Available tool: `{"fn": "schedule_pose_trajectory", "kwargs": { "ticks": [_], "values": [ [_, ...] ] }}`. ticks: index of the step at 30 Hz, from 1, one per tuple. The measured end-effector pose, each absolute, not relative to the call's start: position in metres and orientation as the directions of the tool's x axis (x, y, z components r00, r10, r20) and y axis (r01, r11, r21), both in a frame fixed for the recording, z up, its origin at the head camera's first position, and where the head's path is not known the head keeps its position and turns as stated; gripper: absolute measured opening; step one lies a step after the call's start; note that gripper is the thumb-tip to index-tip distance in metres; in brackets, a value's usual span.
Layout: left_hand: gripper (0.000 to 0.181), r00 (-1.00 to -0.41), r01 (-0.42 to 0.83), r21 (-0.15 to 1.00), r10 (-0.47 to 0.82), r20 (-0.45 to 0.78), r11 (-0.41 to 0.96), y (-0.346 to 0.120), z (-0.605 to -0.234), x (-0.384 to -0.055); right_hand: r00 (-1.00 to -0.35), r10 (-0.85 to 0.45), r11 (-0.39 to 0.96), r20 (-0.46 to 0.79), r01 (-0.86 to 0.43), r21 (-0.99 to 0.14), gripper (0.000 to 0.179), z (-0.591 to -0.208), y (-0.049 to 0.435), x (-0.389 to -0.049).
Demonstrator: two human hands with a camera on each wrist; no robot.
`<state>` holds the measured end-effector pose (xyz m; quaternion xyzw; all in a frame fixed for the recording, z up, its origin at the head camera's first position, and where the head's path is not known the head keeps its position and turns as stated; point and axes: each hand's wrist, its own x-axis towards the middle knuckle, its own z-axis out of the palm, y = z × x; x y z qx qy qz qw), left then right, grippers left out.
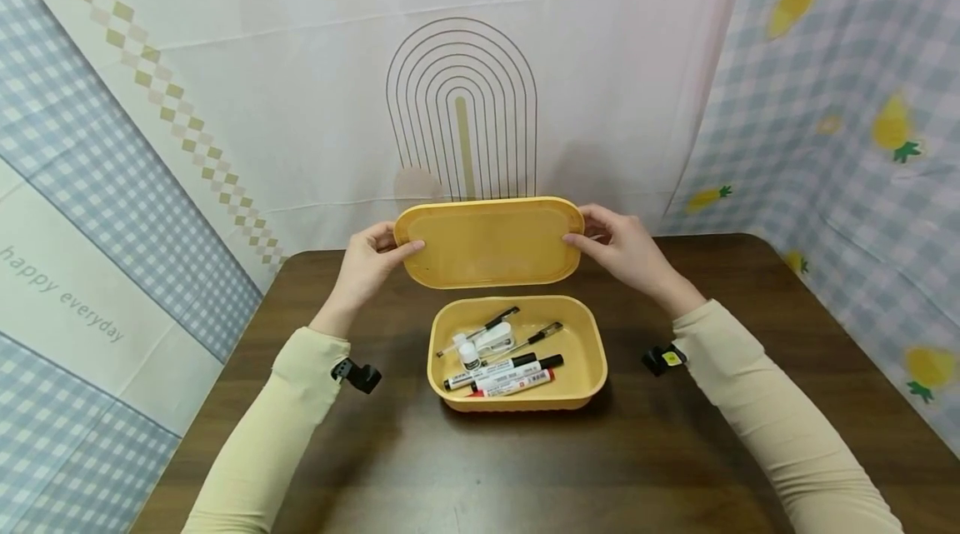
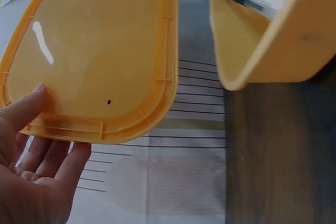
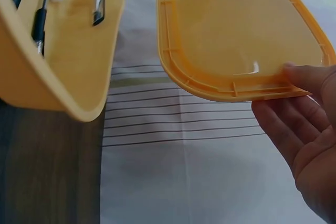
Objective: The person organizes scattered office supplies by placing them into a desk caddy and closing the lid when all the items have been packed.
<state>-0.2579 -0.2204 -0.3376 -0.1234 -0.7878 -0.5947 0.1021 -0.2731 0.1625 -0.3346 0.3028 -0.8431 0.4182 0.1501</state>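
Note:
Both hands hold a yellow lid (image 1: 491,242) tilted up behind a yellow box (image 1: 581,359), its ribbed underside facing the head camera. The left hand (image 1: 369,263) pinches the lid's left end, thumb on the underside and fingers behind. At the other end the right hand (image 1: 622,247) grips it the same way. Inside the box lie several markers (image 1: 513,376) with black or red caps, pens (image 1: 542,334), a small white bottle (image 1: 468,355) and a white tape dispenser (image 1: 495,338). In the left wrist view, a small dark speck marks the lid (image 2: 105,66).
The box stands on a dark wooden table (image 1: 480,467). Behind it hangs a white cloth (image 1: 300,84) with an arch pattern, and checked cloth (image 1: 862,184) with pineapples covers the right side. Black wrist cameras (image 1: 358,376) hang below both sleeves.

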Motion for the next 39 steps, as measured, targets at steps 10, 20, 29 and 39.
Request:
{"fn": "schedule_pose_trajectory", "kwargs": {
  "ticks": [10, 20, 29, 39],
  "values": [
    [0.025, -0.951, 0.310, 0.922, 0.085, 0.299, 0.232, -0.204, -0.330, -0.239, -0.767, -0.360, 0.462, 0.531, -0.641, -0.613, 0.027, -0.351, 0.167, -0.276],
    [0.021, -0.947, 0.319, 0.927, 0.085, 0.308, 0.198, -0.209, -0.342, -0.245, -0.727, -0.382, 0.437, 0.570, -0.686, -0.582, 0.023, -0.349, 0.171, -0.270],
    [0.032, -0.958, 0.286, 0.901, 0.097, 0.269, 0.326, -0.236, -0.348, -0.240, -0.603, -0.465, 0.403, 0.648, -0.796, -0.452, 0.024, -0.345, 0.175, -0.259],
    [0.055, -0.965, -0.156, 0.986, 0.203, -0.165, 0.060, -0.253, -0.344, -0.232, -0.371, -0.480, 0.312, 0.795, -0.919, -0.241, 0.038, -0.349, 0.179, -0.252]
  ]
}}
